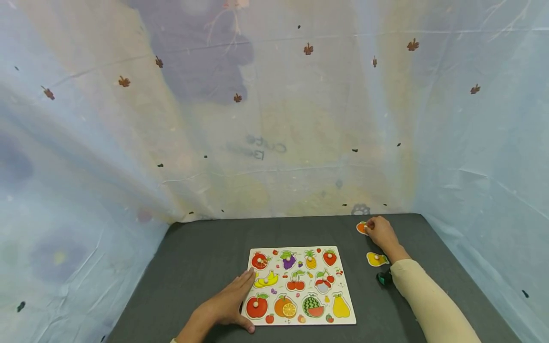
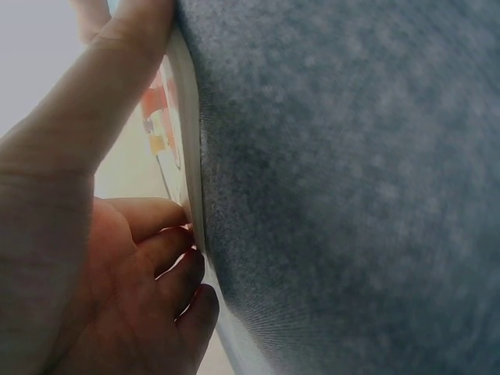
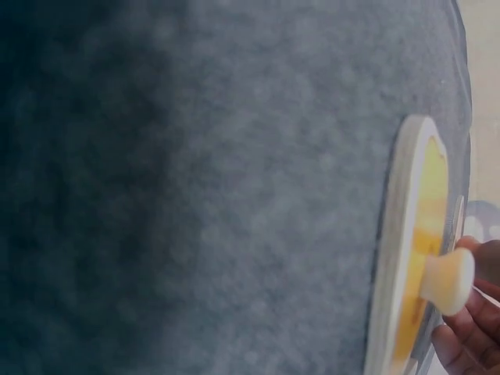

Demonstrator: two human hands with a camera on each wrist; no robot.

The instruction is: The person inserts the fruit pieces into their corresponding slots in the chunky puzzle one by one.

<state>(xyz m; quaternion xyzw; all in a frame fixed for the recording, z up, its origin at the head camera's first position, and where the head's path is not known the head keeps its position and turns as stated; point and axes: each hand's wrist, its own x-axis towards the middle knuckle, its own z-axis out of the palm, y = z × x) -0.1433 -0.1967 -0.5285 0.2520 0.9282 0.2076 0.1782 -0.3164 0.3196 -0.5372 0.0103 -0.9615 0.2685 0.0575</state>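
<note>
1. A pale, hanging cloth (image 1: 274, 119) with blue, lilac and yellow patches fills the back and both sides; brown leaf shapes and faint mirrored lettering are printed on it.
2. The dark grey tabletop (image 1: 206, 257) spreads below, meeting the cloth along its far edge.
3. A white fruit puzzle board (image 1: 315, 321) lies flat on it, near the middle, showing three rows of fruit, among them a red apple (image 1: 257, 309) and a watermelon (image 1: 310, 302).
4. A cream sleeve (image 1: 429, 295) covers the right arm, which reaches across the right side.
5. Of the hands, the left hand (image 1: 233, 297) is open, its fingers resting along the board's left edge and its thumb at the near corner.
6. The right hand (image 1: 383, 233) pinches the orange piece with thumb and fingertips.
7. A yellow pear piece (image 1: 374, 260) lies on the tabletop, right of the board.
8. The orange piece (image 1: 360, 228) is beyond the pear piece, near the far edge, partly hidden by fingers.
9. A small dark green thing (image 1: 384, 278), too unclear to name, shows beside the sleeve.
10. A pale knob (image 3: 449, 281) stands on the pear piece.
</note>
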